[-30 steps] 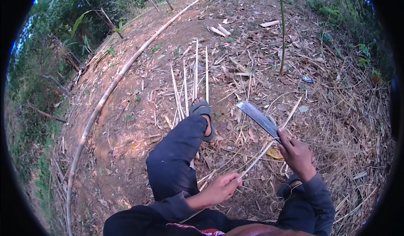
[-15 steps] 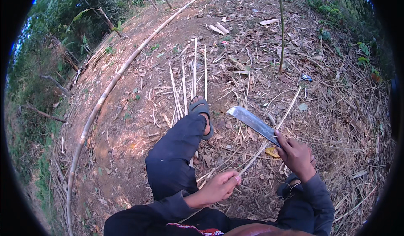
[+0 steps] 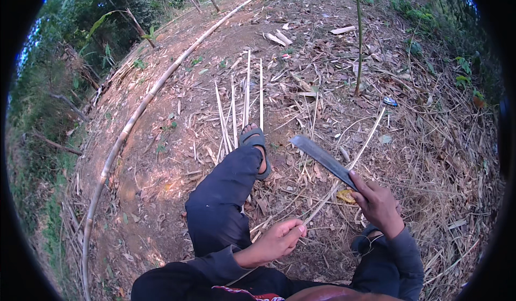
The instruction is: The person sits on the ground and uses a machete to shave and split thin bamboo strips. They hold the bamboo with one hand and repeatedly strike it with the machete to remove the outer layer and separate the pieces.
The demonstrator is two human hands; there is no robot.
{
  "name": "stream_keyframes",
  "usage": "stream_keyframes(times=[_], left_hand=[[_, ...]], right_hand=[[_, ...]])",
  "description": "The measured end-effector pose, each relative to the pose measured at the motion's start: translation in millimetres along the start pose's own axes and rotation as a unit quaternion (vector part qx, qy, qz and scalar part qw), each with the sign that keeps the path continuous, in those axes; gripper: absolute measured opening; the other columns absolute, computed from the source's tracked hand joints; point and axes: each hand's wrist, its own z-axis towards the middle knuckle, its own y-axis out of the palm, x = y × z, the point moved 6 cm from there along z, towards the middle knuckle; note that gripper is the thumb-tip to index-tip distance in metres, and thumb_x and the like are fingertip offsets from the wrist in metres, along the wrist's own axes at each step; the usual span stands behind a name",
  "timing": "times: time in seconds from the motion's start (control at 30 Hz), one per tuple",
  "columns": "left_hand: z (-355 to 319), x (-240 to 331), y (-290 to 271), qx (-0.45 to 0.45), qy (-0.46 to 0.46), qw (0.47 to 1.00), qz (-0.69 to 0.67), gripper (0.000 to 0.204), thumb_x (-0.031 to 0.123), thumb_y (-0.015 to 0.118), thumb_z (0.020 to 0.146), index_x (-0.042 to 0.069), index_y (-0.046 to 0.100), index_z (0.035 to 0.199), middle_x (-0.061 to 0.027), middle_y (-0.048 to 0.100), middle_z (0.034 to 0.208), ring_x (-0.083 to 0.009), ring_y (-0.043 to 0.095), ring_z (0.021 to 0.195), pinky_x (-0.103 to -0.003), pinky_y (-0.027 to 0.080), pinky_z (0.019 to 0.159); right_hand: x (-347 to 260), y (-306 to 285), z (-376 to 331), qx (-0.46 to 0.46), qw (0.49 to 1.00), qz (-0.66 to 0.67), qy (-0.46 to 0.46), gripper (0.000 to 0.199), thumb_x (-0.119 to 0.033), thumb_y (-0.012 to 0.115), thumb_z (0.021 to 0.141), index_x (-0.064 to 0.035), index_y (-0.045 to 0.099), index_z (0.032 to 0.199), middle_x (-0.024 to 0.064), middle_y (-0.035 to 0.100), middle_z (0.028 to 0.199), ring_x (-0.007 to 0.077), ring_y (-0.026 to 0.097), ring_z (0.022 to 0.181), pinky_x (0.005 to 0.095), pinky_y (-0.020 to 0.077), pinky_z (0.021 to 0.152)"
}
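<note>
My left hand (image 3: 283,240) is closed around a long, thin, pale bamboo strip (image 3: 371,132), which slants up and to the right from my fingers. In my right hand (image 3: 378,206) is a machete (image 3: 325,160), gripped by the handle, its broad dark blade pointing up and to the left. Near the handle, the blade crosses over the strip; whether they touch I cannot tell. Several split bamboo strips (image 3: 248,89) lie on the ground beyond my sandalled left foot (image 3: 252,138), some running beneath it.
A long bamboo pole (image 3: 124,134) lies curving along the left side. A thin upright stem (image 3: 360,43) stands at the far right. Dry leaves and shavings cover the ground, with a yellow leaf (image 3: 346,196) beside my right hand and a small blue packet (image 3: 390,102) farther off.
The machete blade has tilted a little, its face now looking darker. My right hand has turned slightly, while my left hand keeps its grip on the strip almost in place.
</note>
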Motion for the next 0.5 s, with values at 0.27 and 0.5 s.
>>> stream_keyframes(times=[0.27,0.5], left_hand=[[-6,1,-5,0.011,-0.035,0.999,-0.018,0.021,0.025,0.042,0.109,0.007,0.047,0.1,0.0079,0.028,0.064,-0.0027,0.023,0.05,-0.022,0.018,0.045],[0,-6,-4,0.002,-0.037,0.999,-0.017,0.019,0.025,0.041,0.109,0.009,0.047,0.1,0.0076,0.028,0.065,-0.0028,0.022,0.048,-0.022,0.016,0.043]], right_hand=[[1,10,15,0.004,0.997,-0.071,0.007,0.052,-0.038,0.065,0.093,-0.0313,0.054,0.143,0.0055,0.05,0.067,0.0213,0.058,0.055,0.0367,0.0447,0.049],[8,13,-1,0.009,0.999,-0.05,0.004,0.05,-0.032,0.065,0.094,-0.0289,0.054,0.143,0.0064,0.05,0.067,0.0239,0.055,0.052,0.0399,0.0451,0.05]])
